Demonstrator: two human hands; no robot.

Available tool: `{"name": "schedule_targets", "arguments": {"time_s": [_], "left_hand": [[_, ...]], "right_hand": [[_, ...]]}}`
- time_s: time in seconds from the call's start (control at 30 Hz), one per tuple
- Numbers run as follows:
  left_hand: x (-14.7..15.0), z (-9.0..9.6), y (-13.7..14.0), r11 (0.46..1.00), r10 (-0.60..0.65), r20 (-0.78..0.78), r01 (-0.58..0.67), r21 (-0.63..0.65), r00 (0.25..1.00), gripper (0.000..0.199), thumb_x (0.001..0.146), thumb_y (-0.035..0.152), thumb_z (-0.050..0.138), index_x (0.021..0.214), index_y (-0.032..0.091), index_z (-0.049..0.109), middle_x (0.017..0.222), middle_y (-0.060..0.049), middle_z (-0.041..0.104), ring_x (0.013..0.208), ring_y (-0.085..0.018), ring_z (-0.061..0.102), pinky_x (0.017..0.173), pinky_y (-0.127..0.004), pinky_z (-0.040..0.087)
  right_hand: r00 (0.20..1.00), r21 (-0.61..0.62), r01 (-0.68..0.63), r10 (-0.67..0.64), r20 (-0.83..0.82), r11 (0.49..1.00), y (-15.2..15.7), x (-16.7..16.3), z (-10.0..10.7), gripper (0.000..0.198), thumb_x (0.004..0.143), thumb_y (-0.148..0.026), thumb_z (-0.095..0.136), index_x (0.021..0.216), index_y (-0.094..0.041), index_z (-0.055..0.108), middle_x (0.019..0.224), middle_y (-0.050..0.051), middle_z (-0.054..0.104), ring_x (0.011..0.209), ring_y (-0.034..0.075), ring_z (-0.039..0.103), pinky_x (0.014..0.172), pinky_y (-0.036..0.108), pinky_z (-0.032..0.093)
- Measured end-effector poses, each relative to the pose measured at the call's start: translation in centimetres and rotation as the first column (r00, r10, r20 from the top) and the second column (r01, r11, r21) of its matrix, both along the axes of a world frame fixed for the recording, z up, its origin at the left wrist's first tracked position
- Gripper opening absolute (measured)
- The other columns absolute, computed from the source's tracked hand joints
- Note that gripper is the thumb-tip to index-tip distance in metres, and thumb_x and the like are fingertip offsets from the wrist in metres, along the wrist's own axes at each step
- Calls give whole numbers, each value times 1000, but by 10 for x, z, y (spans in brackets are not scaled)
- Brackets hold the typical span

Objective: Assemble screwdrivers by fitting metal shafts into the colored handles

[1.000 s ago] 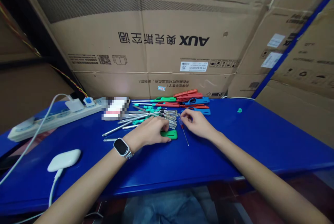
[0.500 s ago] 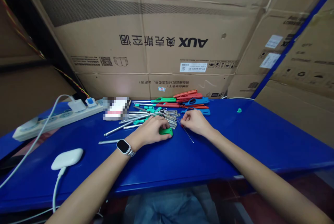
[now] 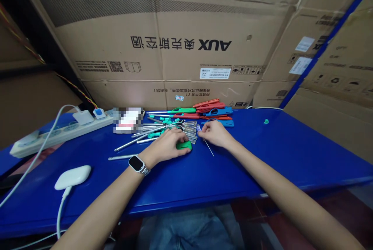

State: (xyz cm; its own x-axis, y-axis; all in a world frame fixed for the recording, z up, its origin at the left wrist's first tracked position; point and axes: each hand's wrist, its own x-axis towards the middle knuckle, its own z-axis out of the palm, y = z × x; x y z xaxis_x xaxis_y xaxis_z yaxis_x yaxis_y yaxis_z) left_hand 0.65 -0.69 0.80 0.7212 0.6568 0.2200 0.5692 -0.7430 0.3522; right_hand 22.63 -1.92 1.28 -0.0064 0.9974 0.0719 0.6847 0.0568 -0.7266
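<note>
My left hand (image 3: 167, 143), with a watch on its wrist, has its fingers curled round a green lighter handle (image 3: 184, 146) low over the table. A metal tube (image 3: 122, 157) reaches out beyond the left wrist; whether it joins the green handle is hidden. Just to the right, my right hand (image 3: 215, 133) pinches a thin screwdriver (image 3: 209, 148) with a clear, purplish handle. Its slim shaft slants down toward me, apart from the green handle. Behind the left hand lies a pile of metal tubes (image 3: 125, 144), teal pieces (image 3: 154, 135) and clear parts (image 3: 190, 129).
Red, blue and green long lighters (image 3: 217, 111) are heaped against the cardboard (image 3: 180, 17). A phone (image 3: 128, 120), a white power strip (image 3: 58, 130) and a white charging case (image 3: 72, 177) with its cable are on the left. One small teal piece (image 3: 266, 121) lies at right.
The screwdriver has turned slightly in my right fingers, and its purplish handle shows more. My left hand keeps its grip on the green handle. The whole view has shifted a little.
</note>
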Motion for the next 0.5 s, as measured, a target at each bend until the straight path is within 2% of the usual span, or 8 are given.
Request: {"name": "schedule_targets", "arguments": {"time_s": [0.03,0.1,0.17,0.23,0.33,0.5], "left_hand": [[0,-1,0,1000,-3,5,3,7,1000,28,82,46,66,94,21,68,92,-5,66,92,-24,59,84,-37,44],[0,-2,1,1000,-10,10,9,13,1000,29,83,47,66,94,20,67,93,-6,66,92,-24,59,85,-37,44],[-1,-3,1,1000,-12,11,11,12,1000,30,83,47,66,94,19,67,94,-6,67,93,-24,59,86,-38,44],[-1,-4,0,1000,-11,18,11,9,1000,29,83,47,66,92,19,67,94,-6,68,94,-25,60,86,-37,45],[-1,-4,-1,1000,-10,37,10,5,999,27,83,45,66,91,20,66,94,-6,68,95,-25,61,86,-37,45],[0,-5,0,999,-11,27,10,32,1000,28,83,45,67,94,20,67,97,-7,68,96,-26,61,88,-39,45]], "right_hand": [[988,32,-31,35,-150,999,-1,-3,3,22,72,-32,70,66,-20,53,55,-1,63,45,12,55,44,23,39],[896,122,-91,135,-423,988,-3,-13,8,28,74,-42,70,73,-22,50,57,-3,63,41,12,54,40,23,40],[806,223,-119,226,-547,967,-3,-24,12,33,73,-46,72,75,-23,48,56,-4,61,42,13,57,42,25,45],[780,338,-117,297,-551,934,-3,-34,13,32,73,-43,74,77,-22,50,58,-4,60,46,13,58,46,25,48],[802,455,-99,342,-490,885,-4,-41,8,26,75,-36,74,78,-21,53,62,-4,59,49,10,57,48,23,47],[831,471,-135,359,-426,872,-7,-38,-2,21,77,-33,72,78,-20,55,65,-3,61,50,9,54,49,22,44]]}}
